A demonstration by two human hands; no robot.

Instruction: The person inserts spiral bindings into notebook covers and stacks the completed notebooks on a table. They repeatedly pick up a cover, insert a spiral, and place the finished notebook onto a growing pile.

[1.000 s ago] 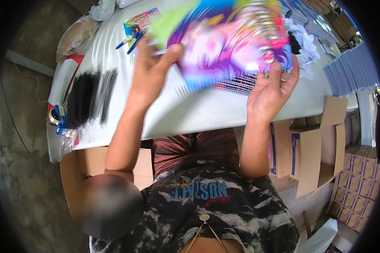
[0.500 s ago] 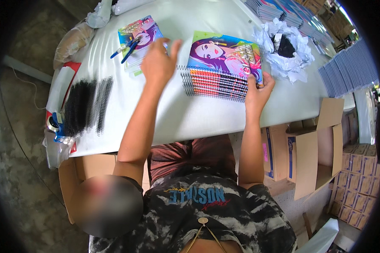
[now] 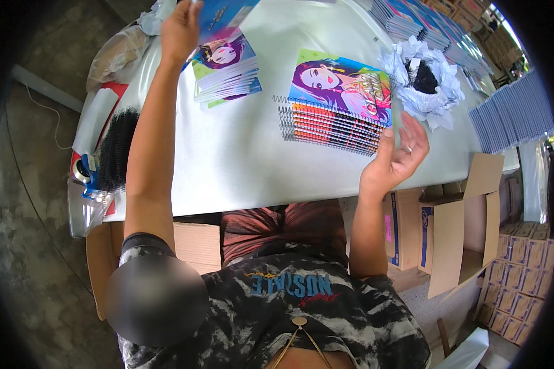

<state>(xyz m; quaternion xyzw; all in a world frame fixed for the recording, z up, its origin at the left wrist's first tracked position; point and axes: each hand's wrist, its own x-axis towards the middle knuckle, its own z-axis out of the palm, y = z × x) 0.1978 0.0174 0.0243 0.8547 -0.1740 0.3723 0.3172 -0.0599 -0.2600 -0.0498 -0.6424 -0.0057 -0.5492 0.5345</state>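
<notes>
A stack of spiral-bound notebooks (image 3: 335,120) with a colourful illustrated cover lies on the white table, wire spines facing me. At its right corner, my right hand (image 3: 394,157) is open, palm turned up and thumb by the edge. My left hand (image 3: 181,34) reaches to the far left and grips a blue-covered notebook (image 3: 228,15), partly cut off by the picture's rim. Under it, a fanned pile of unbound notebooks (image 3: 228,77) shows white page edges. A blue bit beside the left wrist is too hidden to make out.
Black spiral wires (image 3: 116,150) lie at the table's left edge near a blue tape dispenser (image 3: 87,175). Crumpled white paper (image 3: 428,86) holds dark coils. More notebook stacks (image 3: 511,104) stand at right. An open cardboard box (image 3: 446,246) sits below the table edge.
My left hand has moved up and left and now lifts a blue-covered notebook. The pliers no longer show on the pile. My right hand has let go of the stack's corner and opened.
</notes>
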